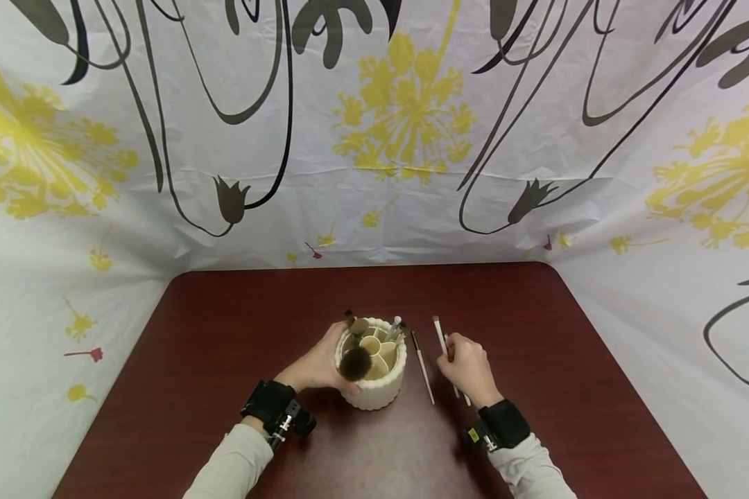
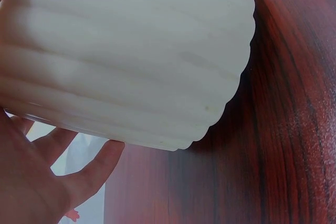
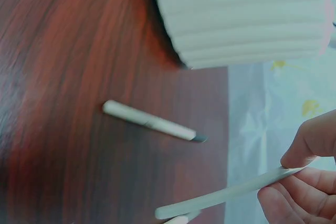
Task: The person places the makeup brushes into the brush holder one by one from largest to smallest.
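My left hand (image 1: 318, 360) grips the side of a cream, ribbed makeup brush holder (image 1: 374, 396), thumb near the front and fingers round the far left. Its top is divided into compartments. A fluffy dark brush (image 1: 355, 363) and several smaller brushes stand in it; their handles are hidden. To the right, my right hand (image 1: 471, 371) pinches a slim, pale-handled makeup brush (image 3: 226, 195) between thumb and fingers. Under that brush, the end of another pale handle (image 3: 181, 220) shows in the right wrist view. One thin makeup brush (image 1: 423, 369) lies between holder and right hand.
A dark red-brown wood-grain table (image 1: 256, 312) with rounded far corners carries everything. Behind it and at both sides hangs a white cloth (image 1: 374, 229) printed with yellow and grey flowers.
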`<state>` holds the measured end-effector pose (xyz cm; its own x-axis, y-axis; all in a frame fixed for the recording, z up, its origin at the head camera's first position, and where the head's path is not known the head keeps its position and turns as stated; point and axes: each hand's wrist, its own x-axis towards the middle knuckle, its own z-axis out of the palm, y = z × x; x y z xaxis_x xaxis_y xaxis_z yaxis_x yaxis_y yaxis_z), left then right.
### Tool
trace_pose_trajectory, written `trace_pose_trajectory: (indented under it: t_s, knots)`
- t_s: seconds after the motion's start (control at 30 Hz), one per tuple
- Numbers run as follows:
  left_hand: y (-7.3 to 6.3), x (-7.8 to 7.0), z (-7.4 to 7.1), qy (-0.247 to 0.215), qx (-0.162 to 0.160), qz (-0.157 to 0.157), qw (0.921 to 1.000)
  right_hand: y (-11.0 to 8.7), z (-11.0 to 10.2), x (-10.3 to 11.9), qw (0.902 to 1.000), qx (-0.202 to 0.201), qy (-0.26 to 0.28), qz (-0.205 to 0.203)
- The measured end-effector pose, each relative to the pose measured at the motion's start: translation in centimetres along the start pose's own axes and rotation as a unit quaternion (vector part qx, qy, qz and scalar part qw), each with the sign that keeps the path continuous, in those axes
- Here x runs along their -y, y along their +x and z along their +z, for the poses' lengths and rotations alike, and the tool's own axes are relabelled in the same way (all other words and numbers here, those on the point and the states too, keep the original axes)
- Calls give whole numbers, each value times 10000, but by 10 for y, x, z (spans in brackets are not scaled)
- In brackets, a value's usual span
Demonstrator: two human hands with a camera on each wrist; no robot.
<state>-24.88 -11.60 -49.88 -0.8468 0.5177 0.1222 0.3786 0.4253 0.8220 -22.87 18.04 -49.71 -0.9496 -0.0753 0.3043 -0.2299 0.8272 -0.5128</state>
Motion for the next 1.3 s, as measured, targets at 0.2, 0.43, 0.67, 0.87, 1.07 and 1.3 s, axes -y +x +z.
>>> trace_pose_trajectory:
  t_s: [0.2,0.43,0.67,0.87,1.07,1.3]
  knots:
    - [0,0,1,-49,-24,-17,10000,0,-9,14,9993,-189,240,-228]
    - [0,1,1,-67,-12,-51,10000,0,-15,26,9981,-289,378,-382]
    - [-1,0,1,-82,-18,-73,9999,0,-18,27,9969,-391,366,-579]
    - [-1,0,1,-77,-68,7,9999,0,-24,33,9950,-504,471,-717]
    - [-1,0,1,-94,-79,25,9999,-1,-28,40,9933,-510,598,-845]
    - [0,0,1,-106,-65,15,9999,-2,-34,49,9881,-678,705,-1191]
